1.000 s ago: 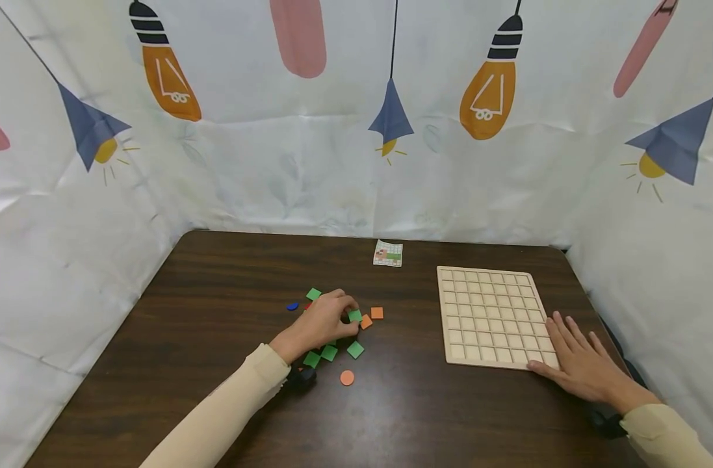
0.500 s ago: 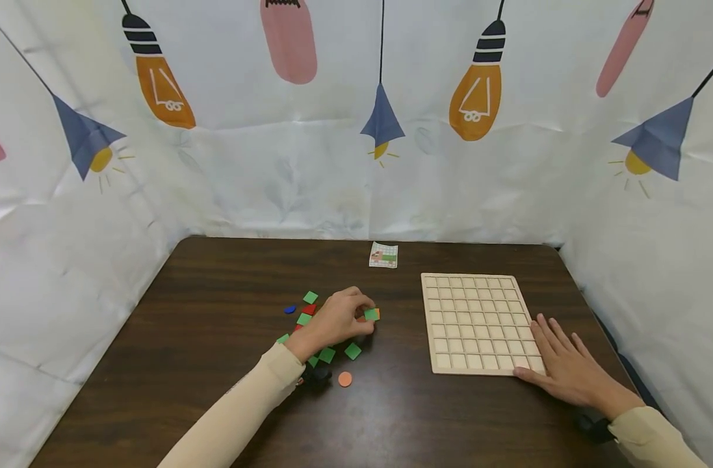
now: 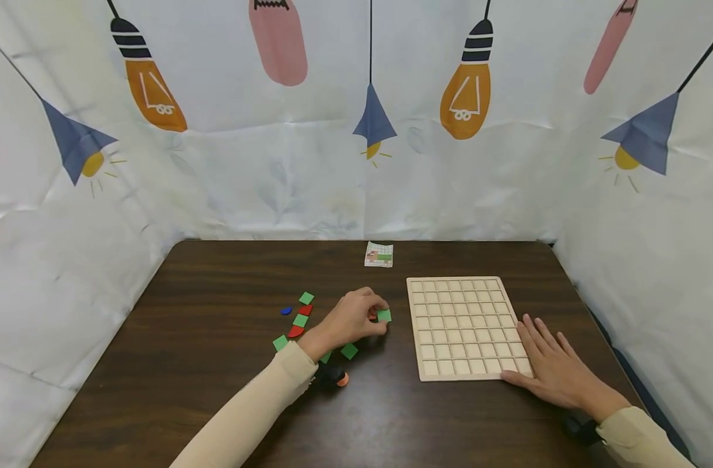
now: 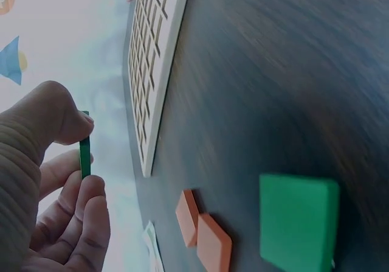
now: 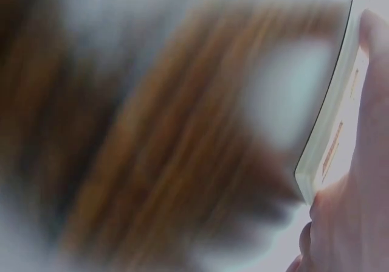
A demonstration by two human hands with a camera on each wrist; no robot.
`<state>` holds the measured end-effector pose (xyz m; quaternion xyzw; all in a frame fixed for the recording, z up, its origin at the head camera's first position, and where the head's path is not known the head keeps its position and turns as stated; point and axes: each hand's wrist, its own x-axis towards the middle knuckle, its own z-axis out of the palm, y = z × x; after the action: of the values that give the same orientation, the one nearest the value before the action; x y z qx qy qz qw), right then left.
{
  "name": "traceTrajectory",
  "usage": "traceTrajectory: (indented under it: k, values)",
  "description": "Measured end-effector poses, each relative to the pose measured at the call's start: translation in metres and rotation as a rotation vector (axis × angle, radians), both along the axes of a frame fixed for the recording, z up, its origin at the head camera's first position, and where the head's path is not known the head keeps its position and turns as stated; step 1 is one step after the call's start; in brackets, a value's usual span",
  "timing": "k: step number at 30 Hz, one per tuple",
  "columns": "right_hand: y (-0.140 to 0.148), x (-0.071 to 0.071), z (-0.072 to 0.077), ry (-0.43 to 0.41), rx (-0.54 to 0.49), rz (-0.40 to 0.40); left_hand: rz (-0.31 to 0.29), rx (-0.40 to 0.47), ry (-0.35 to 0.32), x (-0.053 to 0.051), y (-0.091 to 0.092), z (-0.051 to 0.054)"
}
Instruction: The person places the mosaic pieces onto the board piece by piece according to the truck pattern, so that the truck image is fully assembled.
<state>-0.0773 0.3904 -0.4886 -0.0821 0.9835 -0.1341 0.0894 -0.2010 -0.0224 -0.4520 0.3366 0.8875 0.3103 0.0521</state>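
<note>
Tile of green, pinched between the left hand's thumb and fingers, raised over the dark table to the left of a gridded board.
The left wrist view shows the tile edge-on, thumb on one end and fingertips at the other; two orange pieces lie side by side on the tabletop, with a loose green square near them. The right hand rests at the board's right edge, fingers straight, thumb at the near corner. Around the left forearm lie more green squares, two red pieces, a blue piece and an orange disc, partly hidden by a black wristband. Beyond the board, near the table's far edge, sits a small printed card; a lamp-patterned cloth hangs behind.
</note>
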Motion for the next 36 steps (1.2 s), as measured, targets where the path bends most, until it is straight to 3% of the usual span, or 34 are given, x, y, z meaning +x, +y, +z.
traceTrajectory:
  k: [13, 29, 36]
  values:
    - [-0.019, 0.007, -0.002, 0.035, -0.019, 0.001, -0.066, 0.044, 0.008, -0.004, 0.031, -0.003]
    - [-0.034, 0.009, -0.005, 0.023, -0.037, -0.016, -0.112, 0.037, 0.006, -0.010, 0.067, -0.007]
    - [-0.040, 0.013, -0.004, 0.054, -0.039, -0.025, -0.135, 0.038, -0.014, -0.008, 0.087, -0.007]
